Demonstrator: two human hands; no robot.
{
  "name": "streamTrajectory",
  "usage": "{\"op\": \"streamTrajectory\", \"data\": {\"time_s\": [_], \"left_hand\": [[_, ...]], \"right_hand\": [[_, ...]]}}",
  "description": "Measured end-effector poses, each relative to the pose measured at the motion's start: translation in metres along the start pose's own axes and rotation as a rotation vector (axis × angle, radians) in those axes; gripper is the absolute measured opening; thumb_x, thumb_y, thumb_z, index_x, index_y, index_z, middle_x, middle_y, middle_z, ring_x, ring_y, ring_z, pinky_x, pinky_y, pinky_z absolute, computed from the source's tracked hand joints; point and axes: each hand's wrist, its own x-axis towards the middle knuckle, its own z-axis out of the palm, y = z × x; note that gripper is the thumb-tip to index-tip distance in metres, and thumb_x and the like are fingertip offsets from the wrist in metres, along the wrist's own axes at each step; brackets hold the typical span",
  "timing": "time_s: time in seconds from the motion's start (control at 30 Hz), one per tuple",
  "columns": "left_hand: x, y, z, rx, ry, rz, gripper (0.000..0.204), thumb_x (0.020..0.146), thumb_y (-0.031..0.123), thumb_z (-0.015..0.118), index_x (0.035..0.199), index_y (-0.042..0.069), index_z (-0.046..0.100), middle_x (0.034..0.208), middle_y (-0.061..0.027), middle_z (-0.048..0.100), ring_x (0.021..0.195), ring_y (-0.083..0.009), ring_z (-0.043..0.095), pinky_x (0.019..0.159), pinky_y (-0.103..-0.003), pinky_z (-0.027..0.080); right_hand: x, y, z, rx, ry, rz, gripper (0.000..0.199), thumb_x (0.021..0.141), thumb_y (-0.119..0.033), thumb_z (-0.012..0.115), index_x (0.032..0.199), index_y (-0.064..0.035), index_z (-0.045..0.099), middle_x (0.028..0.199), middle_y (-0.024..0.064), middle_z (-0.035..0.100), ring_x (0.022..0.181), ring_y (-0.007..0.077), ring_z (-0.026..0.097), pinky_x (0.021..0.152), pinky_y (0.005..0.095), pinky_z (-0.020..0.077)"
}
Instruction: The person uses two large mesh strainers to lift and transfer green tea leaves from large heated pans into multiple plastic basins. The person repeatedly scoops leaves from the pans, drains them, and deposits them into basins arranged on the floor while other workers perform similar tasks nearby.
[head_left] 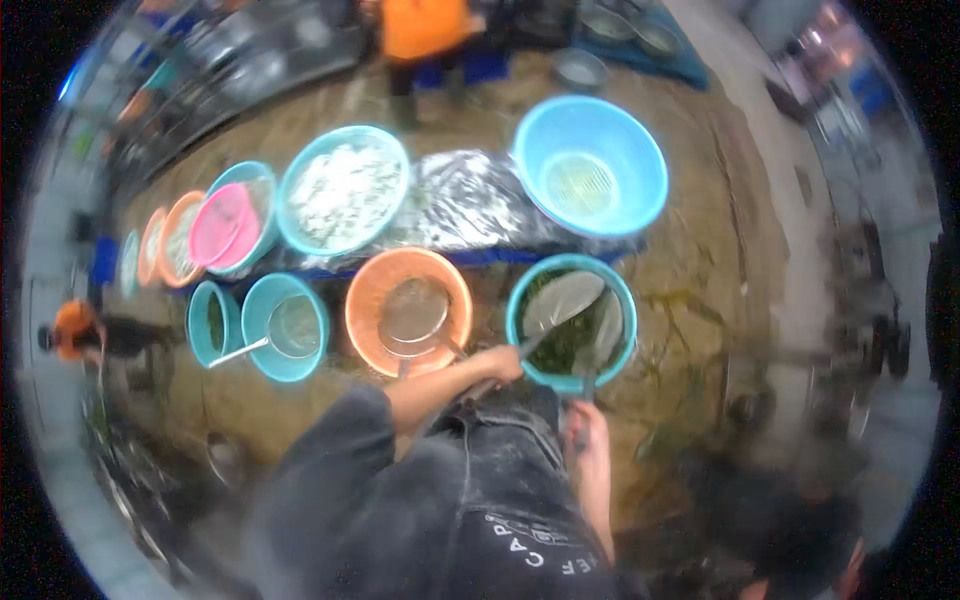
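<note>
A teal basin (628, 352) with dark green leafy bits stands on the ground in front of me. My left hand (503, 365) is closed round the handle of a mesh skimmer (566, 298), whose pale round head slants over the basin's upper left part. The handle of a second mesh skimmer (606, 334) is in the closed fingers of my right hand (587, 428). That skimmer's head dips in at the basin's right side and is blurred. Both hands are at the basin's near edge. Whether either skimmer holds anything is unclear.
An orange basin (362, 300) with a round strainer (413, 312) stands left, beside teal basins (262, 362). Beyond are a large blue tub (655, 165), a basin of white pieces (345, 195), a pink colander (222, 225) and shiny sheeting (465, 200). People in orange (425, 28) stand nearby.
</note>
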Motion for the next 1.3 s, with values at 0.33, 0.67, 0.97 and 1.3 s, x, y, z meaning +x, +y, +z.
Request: {"op": "streamTrajectory", "data": {"time_s": [0.33,0.67,0.97,1.3], "left_hand": [[-0.081,0.034,0.003,-0.179,0.137,-0.064,0.047,0.075,0.017,0.056,0.114,-0.008,0.046,0.092,-0.0248,0.064,0.075,-0.0340,0.065,0.064,-0.042,0.051],[-0.073,0.007,-0.003,-0.461,0.006,-0.036,0.042,0.078,0.022,0.058,0.105,-0.008,0.047,0.065,-0.0123,0.062,0.052,-0.0241,0.061,0.049,-0.037,0.049],[-0.099,0.035,0.007,-0.385,0.204,-0.132,0.039,0.071,0.009,0.054,0.103,-0.014,0.048,0.071,-0.0184,0.065,0.054,-0.0241,0.064,0.049,-0.036,0.050],[-0.085,0.039,0.039,-0.905,0.048,0.097,0.025,0.082,0.009,0.056,0.099,-0.004,0.044,0.064,-0.0051,0.053,0.050,-0.0146,0.052,0.042,-0.028,0.043]], "right_hand": [[-0.069,-0.032,-0.006,-0.206,-0.128,0.158,0.012,0.084,-0.016,0.059,0.092,-0.0125,0.050,0.059,-0.0069,0.042,0.046,0.0063,0.040,0.040,0.0233,0.0329],[-0.080,-0.056,-0.020,0.043,-0.285,0.227,0.011,0.085,-0.014,0.053,0.095,-0.0091,0.052,0.060,-0.0069,0.038,0.046,0.0054,0.039,0.043,0.0241,0.0344],[-0.077,-0.042,-0.017,-0.247,-0.140,0.186,0.009,0.083,-0.012,0.056,0.083,-0.0101,0.047,0.060,-0.0008,0.043,0.049,0.0118,0.045,0.045,0.0292,0.0396],[-0.046,-0.061,-0.007,0.045,-0.379,0.359,0.011,0.085,-0.013,0.054,0.095,-0.0101,0.053,0.062,-0.0064,0.041,0.051,0.0061,0.043,0.049,0.0250,0.0394]]}}
